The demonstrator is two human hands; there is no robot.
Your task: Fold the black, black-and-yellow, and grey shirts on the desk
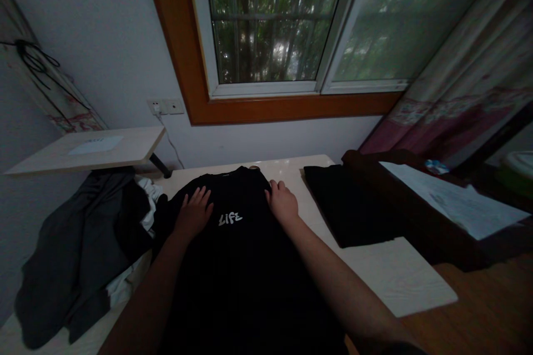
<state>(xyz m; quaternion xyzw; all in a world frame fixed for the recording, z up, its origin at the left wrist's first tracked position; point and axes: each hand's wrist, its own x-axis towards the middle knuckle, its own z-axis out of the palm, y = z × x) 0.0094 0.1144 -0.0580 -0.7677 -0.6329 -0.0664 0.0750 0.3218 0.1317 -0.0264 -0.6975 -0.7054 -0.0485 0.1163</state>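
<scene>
A black T-shirt (245, 266) with a small white print on its chest lies spread on the pale table, its collar toward the wall. My left hand (195, 212) rests flat on the shirt's left shoulder area, fingers spread. At the shirt's right edge, near the shoulder, my right hand (283, 202) touches the cloth, thumb and fingers apart. On the left the sleeve shows beyond my hand; on the right no sleeve sticks out past the edge. The lower part of the shirt is dark and partly hidden between my forearms.
A folded black garment (345, 205) lies to the right on the table (400, 272). Grey, black and white clothes (83, 249) are heaped at left, beneath a raised shelf (104, 147). Dark furniture bearing a white sheet (453, 199) stands at right. A window (278, 22) is ahead.
</scene>
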